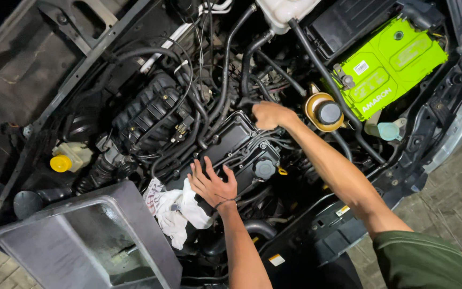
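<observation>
The left hand lies flat, fingers spread, on the black engine cover, its heel touching a white rag. The right hand is closed around a black hose at the cover's far edge. Just right stands a yellow-rimmed cap, then a bright green battery bearing a small white rectangular label. A grey airbox sits lower left.
</observation>
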